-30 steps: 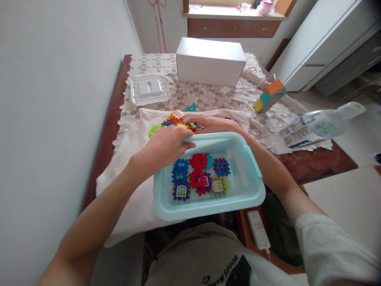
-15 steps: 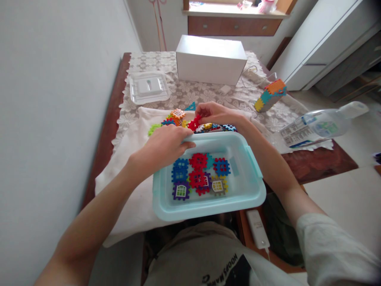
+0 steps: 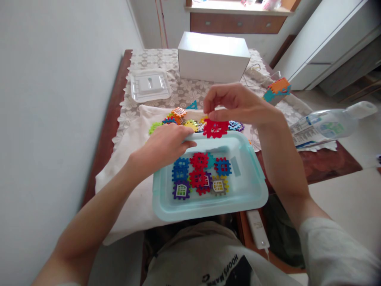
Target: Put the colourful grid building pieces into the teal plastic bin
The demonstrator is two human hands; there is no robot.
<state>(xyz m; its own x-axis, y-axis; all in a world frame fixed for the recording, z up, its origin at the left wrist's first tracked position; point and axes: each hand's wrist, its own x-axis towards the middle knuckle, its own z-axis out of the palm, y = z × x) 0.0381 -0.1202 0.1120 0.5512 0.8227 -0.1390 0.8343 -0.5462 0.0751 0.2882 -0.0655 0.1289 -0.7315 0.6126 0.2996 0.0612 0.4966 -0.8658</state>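
On the left side there is a plain, pale wall [image 3: 59, 79]. At the far end, a row of brown wooden drawers [image 3: 224, 23] sits under a pale ledge [image 3: 226, 8], where the light is very bright. On the right stands a large white cabinet [image 3: 315, 43], beside greyish floor [image 3: 315, 99]. The bench [image 3: 117, 89] shows dark reddish wood at its edge.

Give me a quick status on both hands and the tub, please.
Left hand gripping light-blue tub at far rim. Right hand pinching red piece, held up near that rim. Colourful pieces inside. No obstruction seen.
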